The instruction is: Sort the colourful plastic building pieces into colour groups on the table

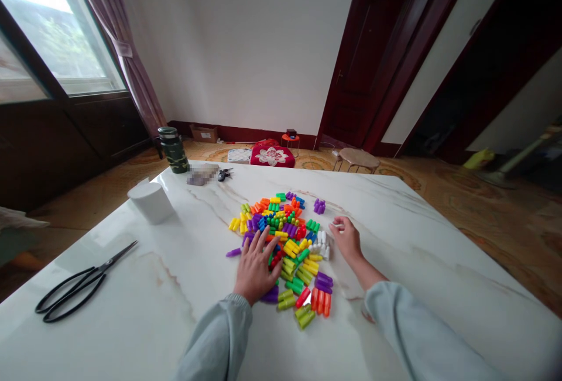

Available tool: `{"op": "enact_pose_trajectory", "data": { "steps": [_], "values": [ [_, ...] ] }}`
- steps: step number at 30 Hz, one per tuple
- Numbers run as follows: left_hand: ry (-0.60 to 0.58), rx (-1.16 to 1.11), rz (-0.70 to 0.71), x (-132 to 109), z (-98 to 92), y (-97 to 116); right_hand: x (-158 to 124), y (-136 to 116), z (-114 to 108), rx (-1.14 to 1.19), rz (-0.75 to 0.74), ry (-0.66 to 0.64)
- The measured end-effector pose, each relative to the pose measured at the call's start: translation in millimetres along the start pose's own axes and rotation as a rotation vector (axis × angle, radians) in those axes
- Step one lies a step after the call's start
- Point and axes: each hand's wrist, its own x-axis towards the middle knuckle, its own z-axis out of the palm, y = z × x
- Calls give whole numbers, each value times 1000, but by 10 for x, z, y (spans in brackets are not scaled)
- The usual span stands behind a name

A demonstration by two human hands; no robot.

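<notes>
A heap of small colourful plastic pieces [290, 247], shaped like joined round-tipped tubes, lies on the white marbled table [193, 334]. My left hand [257, 267] rests on the heap's left side with its fingers spread, covering some pieces. To the right of the heap, my right hand [346, 237] hovers over or lightly touches the table, its fingers loosely bent and apart, with nothing visible in them. White pieces [324, 245] lie nearest to its fingertips. A purple piece [319, 206] sits apart, just beyond the heap's upper right edge.
Black-handled scissors [94, 275] lie at the left, blades pointing away. Behind them stand a white paper roll [150, 202] and a green camouflage-patterned flask [172, 150]. Keys [225, 174] and a blurred-out item [202, 174] are near the far edge. A round stool [357, 157] stands beyond the table.
</notes>
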Motion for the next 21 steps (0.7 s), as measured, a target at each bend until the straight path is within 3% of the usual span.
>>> {"op": "enact_pose_trajectory", "data": {
  "steps": [5, 8, 14, 21],
  "values": [
    [4, 6, 4, -2, 10, -13, -693, -164, -452, -18, -107, -419],
    [16, 6, 7, -4, 19, -24, -990, -247, -556, -126, -132, -528],
    [17, 9, 6, -7, 27, -25, -1201, -196, -449, -103, -94, -472],
    [6, 26, 9, -10, 8, -12, -1237, -118, -330, -109, -58, -258]
  ]
}}
